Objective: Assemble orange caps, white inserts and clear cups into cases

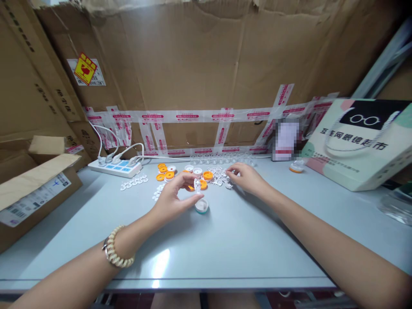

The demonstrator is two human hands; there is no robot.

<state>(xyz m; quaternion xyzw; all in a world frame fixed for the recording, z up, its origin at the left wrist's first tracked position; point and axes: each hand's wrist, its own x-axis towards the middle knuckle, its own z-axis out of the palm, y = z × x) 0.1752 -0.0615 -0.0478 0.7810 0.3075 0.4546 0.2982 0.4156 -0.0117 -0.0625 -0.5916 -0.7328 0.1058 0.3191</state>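
Observation:
My left hand point(180, 193) is closed in a pinch, holding a small white plastic piece point(197, 186) with holes on edge between thumb and fingertips. Just below it on the table stands a small round cup point(202, 206), white inside with a teal rim. My right hand point(244, 178) reaches to the right edge of a pile of small white plastic pieces point(219, 176). Its fingertips are pinched together at the pile; what they grip, if anything, is too small to make out. Orange round caps point(169, 175) and white round caps point(197, 172) lie behind my left hand.
At the back left is a white power strip point(116, 167) with plugs. Small white discs point(133, 182) lie before it. Clear domes point(222, 159) line the back. A phone point(286, 139) leans against cardboard. A carton point(35, 189) stands left, a paper bag point(357, 146) right.

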